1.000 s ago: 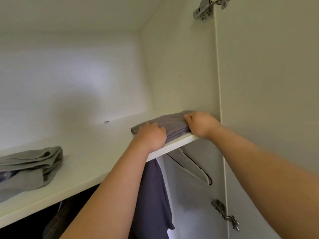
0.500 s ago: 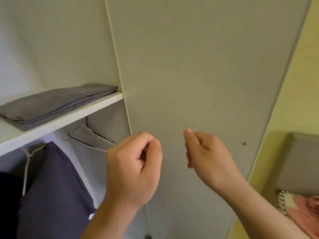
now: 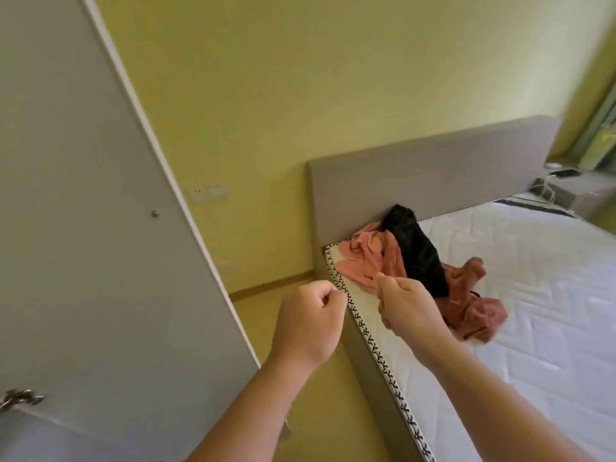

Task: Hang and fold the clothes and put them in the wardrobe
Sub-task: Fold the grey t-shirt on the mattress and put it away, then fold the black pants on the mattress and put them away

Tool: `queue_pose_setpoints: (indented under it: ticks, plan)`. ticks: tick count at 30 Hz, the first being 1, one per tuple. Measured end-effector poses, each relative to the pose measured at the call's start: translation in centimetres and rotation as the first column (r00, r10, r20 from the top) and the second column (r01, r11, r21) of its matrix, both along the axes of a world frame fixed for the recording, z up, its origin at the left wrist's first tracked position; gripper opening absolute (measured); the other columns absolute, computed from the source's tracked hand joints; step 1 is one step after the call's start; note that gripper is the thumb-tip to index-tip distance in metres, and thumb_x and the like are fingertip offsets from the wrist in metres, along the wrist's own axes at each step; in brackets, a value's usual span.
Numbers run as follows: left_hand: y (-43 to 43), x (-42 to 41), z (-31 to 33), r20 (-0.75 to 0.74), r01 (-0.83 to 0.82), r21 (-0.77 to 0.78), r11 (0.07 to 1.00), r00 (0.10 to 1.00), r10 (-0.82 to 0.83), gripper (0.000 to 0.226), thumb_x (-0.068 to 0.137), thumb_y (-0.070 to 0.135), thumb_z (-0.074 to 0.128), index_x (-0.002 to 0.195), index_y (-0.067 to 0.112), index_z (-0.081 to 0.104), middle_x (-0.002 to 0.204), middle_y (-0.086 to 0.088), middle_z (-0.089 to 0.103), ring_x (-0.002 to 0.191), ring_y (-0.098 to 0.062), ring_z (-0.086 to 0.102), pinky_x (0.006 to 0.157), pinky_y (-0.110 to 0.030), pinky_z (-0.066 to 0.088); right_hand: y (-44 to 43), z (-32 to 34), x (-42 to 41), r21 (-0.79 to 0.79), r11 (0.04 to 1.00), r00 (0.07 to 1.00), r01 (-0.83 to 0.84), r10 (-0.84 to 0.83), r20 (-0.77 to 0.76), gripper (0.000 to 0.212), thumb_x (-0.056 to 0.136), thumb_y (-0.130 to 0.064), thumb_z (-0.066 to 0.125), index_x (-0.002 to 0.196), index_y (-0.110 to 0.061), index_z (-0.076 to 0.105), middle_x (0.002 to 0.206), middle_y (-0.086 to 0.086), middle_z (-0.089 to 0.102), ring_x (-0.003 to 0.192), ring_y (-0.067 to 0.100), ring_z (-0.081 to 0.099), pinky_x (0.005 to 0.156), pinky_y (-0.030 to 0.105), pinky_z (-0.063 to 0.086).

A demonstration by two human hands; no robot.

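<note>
**Beside the bed, back turned on the wardrobe**

Left of me stands the wardrobe door (image 3: 83,228). A second ago I was pressing a folded grey piece onto its shelf; now I face the bed (image 3: 516,311). That piece is stowed, I judge, and the next waits here. Clothes (image 3: 370,261), pink and black, lie heaped by the headboard (image 3: 433,168). My left hand (image 3: 308,325) and right hand (image 3: 410,315) hover near them, fingers (image 3: 328,296) curled in, holding nothing.

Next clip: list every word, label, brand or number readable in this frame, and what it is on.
No readable text anywhere in the frame.
Mattress edge trim: a black stitched pattern, not letters.
Wall switch plate: no legible marking.
Clothes pile: no print or tag visible.
Nightstand items: too small to tell.
</note>
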State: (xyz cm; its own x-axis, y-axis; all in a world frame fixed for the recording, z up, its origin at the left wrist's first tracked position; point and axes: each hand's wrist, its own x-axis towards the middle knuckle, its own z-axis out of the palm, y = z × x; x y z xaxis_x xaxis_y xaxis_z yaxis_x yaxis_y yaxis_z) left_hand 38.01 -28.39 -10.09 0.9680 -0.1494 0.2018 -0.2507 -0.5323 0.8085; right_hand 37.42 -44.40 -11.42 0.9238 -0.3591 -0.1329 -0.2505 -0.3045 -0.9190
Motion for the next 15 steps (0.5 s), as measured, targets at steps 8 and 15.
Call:
queue_pose_setpoints:
  ticks: [8, 15]
  plan:
    - [-8.8, 5.1, -3.8, -0.290, 0.139, 0.100, 0.985, 0.951, -0.105, 0.026, 0.084, 0.019, 0.051, 0.060, 0.015, 0.059, 0.041, 0.010, 0.046, 0.040, -0.008, 0.037, 0.046, -0.027, 0.027, -10.0, -6.2, 1.1, 0.075, 0.977, 0.967, 0.198, -0.182, -0.180, 0.037, 0.098, -0.036, 0.046, 0.067, -0.017, 0.043, 0.055, 0.001, 0.042, 0.051, 0.018, 0.040, 0.055, 0.029, 0.029]
    - [-15.3, 11.0, -7.2, -0.419, 0.157, 0.112, 0.981, 0.903, -0.097, 0.023, 0.071, 0.034, 0.044, 0.057, 0.033, 0.063, 0.046, 0.007, 0.052, 0.043, -0.011, 0.042, 0.049, -0.026, 0.034, -16.0, -9.6, 4.8, 0.062, 0.978, 0.946, 0.200, -0.177, -0.271, 0.035, 0.099, -0.037, 0.044, 0.071, -0.016, 0.041, 0.063, 0.004, 0.040, 0.058, 0.019, 0.039, 0.062, 0.033, 0.032]
